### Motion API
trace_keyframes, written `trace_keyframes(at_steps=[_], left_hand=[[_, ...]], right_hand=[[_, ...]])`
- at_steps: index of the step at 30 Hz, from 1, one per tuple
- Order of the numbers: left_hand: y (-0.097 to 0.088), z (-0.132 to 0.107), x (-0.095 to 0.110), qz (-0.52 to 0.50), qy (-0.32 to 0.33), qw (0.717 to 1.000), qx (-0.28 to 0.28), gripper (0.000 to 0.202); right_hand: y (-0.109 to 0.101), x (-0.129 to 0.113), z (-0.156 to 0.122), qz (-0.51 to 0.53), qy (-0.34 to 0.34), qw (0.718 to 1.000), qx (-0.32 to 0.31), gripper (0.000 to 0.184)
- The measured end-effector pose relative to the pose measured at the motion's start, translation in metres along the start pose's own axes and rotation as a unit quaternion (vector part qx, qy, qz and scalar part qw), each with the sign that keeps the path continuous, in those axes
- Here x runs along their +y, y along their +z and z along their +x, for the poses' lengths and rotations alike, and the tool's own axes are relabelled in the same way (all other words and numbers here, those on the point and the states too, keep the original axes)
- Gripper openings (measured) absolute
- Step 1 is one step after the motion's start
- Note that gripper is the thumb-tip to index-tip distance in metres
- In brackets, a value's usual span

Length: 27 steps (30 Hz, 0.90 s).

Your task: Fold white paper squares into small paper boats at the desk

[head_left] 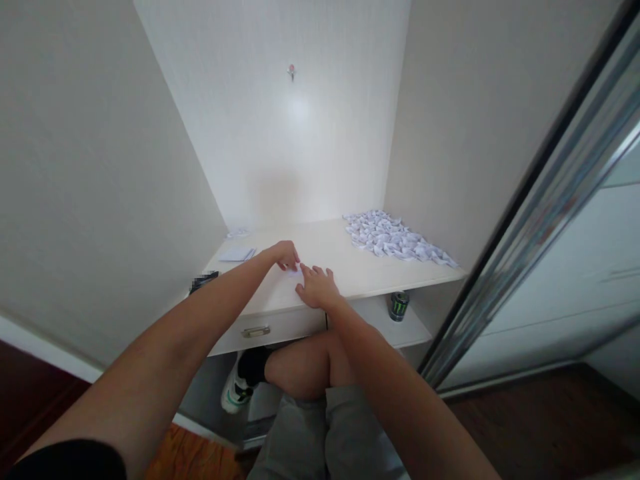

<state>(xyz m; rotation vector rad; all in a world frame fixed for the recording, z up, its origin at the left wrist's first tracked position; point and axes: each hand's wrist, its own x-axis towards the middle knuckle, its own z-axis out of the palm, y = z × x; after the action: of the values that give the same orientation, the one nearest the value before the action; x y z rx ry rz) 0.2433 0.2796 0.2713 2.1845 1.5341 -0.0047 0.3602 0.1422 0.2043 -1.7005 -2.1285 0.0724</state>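
Observation:
On the white shelf [320, 250], a small piece of white paper [296, 272] lies partly hidden beneath my fingers. My left hand [287, 255] has its fingers curled down, pinching that paper near its far edge. Beside it, my right hand [319, 287] rests with fingers apart, the index finger touching the paper and the others lying on the shelf. A wide pile of folded white paper pieces [390, 237] spreads over the right part of the shelf. Left of my hands sits a flat stack of white paper [237, 254].
More white paper [239, 233] lies in the far left corner. A dark, blurred-out object [203, 281] is at the left edge. Below are a drawer handle [256, 331] and a green-and-black can [399, 307]. Side panels and a back wall enclose the shelf; a small hook [292, 71] is on the wall.

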Motion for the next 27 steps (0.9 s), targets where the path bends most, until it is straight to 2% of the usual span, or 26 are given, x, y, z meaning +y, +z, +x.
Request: trace_keyframes(at_steps=[4,8,11,14,16,18,22,24,27], left_hand=[[-0.002,0.009,-0.001,-0.058,-0.043,0.996,-0.053,0.014],[-0.002,0.020,-0.004,-0.103,-0.056,0.987,-0.107,0.014],[-0.003,0.025,-0.008,-0.145,-0.055,0.980,-0.128,0.030],[-0.002,0.023,-0.013,-0.218,-0.044,0.967,-0.121,0.040],[0.002,0.018,-0.015,-0.287,-0.024,0.953,-0.092,0.040],[0.011,0.011,-0.015,-0.370,0.011,0.928,-0.035,0.040],[0.042,0.000,-0.010,-0.510,0.069,0.850,0.111,0.039],[0.057,0.000,-0.009,-0.549,0.080,0.815,0.168,0.040],[0.069,0.008,-0.011,-0.586,0.089,0.771,0.234,0.042]], right_hand=[[0.003,0.002,0.002,0.001,-0.004,1.000,0.009,0.060],[0.006,0.004,0.003,0.008,-0.016,1.000,0.026,0.054],[0.007,0.006,0.003,0.023,-0.027,0.999,0.030,0.051],[0.007,0.009,0.006,0.062,-0.029,0.997,0.032,0.057],[0.006,0.016,0.012,0.119,-0.006,0.992,0.046,0.065],[0.004,0.026,0.022,0.215,0.048,0.973,0.067,0.073],[-0.001,0.050,0.052,0.397,0.177,0.895,0.099,0.078],[-0.001,0.059,0.067,0.462,0.194,0.862,0.084,0.070],[-0.001,0.063,0.089,0.557,0.160,0.814,0.040,0.040]])
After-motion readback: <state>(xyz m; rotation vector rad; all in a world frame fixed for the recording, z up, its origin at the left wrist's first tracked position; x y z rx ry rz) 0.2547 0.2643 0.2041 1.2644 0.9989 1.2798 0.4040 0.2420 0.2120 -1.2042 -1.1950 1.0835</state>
